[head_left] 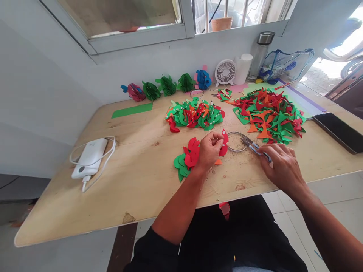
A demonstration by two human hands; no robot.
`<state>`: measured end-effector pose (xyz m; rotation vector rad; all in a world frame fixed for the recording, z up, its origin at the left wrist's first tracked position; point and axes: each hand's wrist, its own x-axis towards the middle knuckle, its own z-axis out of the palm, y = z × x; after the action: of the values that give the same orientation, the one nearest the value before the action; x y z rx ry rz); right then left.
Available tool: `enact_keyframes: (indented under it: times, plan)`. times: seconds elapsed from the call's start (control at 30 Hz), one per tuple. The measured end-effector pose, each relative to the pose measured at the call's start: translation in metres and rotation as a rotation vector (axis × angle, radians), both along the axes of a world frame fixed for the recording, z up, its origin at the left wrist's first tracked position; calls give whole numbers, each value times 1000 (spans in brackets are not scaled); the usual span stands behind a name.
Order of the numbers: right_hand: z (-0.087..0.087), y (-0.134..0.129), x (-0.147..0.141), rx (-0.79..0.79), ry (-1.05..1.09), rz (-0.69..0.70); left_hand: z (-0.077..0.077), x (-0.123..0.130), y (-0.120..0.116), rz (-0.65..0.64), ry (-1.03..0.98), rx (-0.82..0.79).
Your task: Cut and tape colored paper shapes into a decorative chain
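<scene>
My left hand point(210, 150) pinches a curved red paper piece point(225, 143) with small white squares on it. My right hand point(283, 166) has its fingers closed on the handles of a small metal hand tool point(252, 144); whether it is scissors or pliers I cannot tell. The tool's tips point left, over the edge of a thin pale ring point(237, 150) lying between my hands. Below and beside my left wrist rest red paper cut-outs point(193, 151) and green paper cut-outs point(181, 166). Part of an orange piece point(218, 161) shows under my left hand.
Behind my hands sit a heap of cut-outs with white squares point(195, 115) and a larger heap of paper scraps point(272, 115). Folded paper figures point(167, 86), a fan point(225, 72) and a bottle point(259, 56) line the wall. A power bank point(90, 156) lies left, a phone point(340, 132) right.
</scene>
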<state>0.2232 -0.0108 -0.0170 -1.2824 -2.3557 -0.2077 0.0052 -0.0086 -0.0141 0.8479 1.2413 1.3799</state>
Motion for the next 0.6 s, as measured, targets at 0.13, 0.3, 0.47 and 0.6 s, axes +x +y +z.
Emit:
enact_keyframes:
  times: [0.13, 0.3, 0.47, 0.6]
  plan:
    - [-8, 9, -1, -7, -86, -147, 1, 1, -1, -13, 3, 3]
    - [-14, 17, -6, -55, -137, -173, 4, 2, -3, -25, -20, 3]
    - [-13, 23, -7, -114, -58, -228, 7, 2, -4, -18, -19, -12]
    - [-9, 24, -9, -271, 186, -285, 6, 1, -5, -12, -21, -1]
